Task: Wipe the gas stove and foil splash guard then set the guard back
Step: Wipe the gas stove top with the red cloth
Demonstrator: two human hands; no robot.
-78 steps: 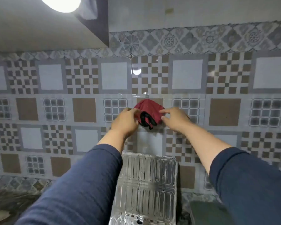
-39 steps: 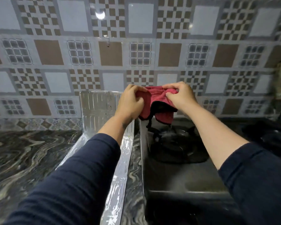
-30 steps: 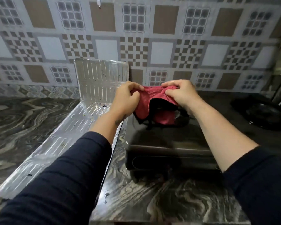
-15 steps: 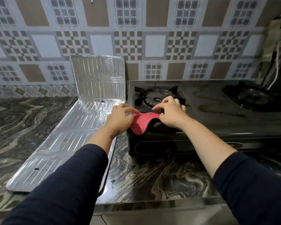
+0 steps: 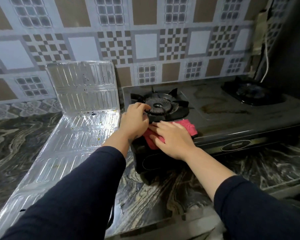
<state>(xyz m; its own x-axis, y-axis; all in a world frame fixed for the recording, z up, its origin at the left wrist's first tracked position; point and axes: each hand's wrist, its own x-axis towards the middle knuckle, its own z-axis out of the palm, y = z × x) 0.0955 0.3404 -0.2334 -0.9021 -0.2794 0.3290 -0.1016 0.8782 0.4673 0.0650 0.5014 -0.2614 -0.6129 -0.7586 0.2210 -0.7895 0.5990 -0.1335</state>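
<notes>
Patterned brown-and-grey wall tiles [image 5: 145, 45] back a dark marbled surface [image 5: 154, 187] where a person in dark sleeves begins wiping a black two-burner gas stove [image 5: 232, 122]. A red cloth [image 5: 189, 126] lies on the stove's front left corner, flattened under the right hand [image 5: 171, 137], whose grip is spread wide, palm down, pressing the fabric rather than pinching it. The left hand [image 5: 134, 119] reaches to the near edge of the left burner [image 5: 160, 105], its fingers curled toward the burner ring or pan support; whether they clasp it or merely touch it cannot be told. To the left, just beside the stove, the foil splash guard [image 5: 73, 129] lies unfolded along the surface, its far panel propped upright against the wall and flecked with dark specks, apparently not yet wiped. Risks, judged from this arrangement: the loose burner cap or grate could be knocked askew if the left hand tugs it while the cloth sweeps past, and the cloth could snag on the grate's prongs. The thin guard could crease or slide off the surface edge if a sleeve drags across it, since the left forearm passes directly above it. Grease smears on the stove top between the burners may only spread under a dry cloth. No containers appear anywhere in view; the right burner [image 5: 251, 93] sits bare, and a white cable [image 5: 267, 54] hangs in the dim corner beyond.
</notes>
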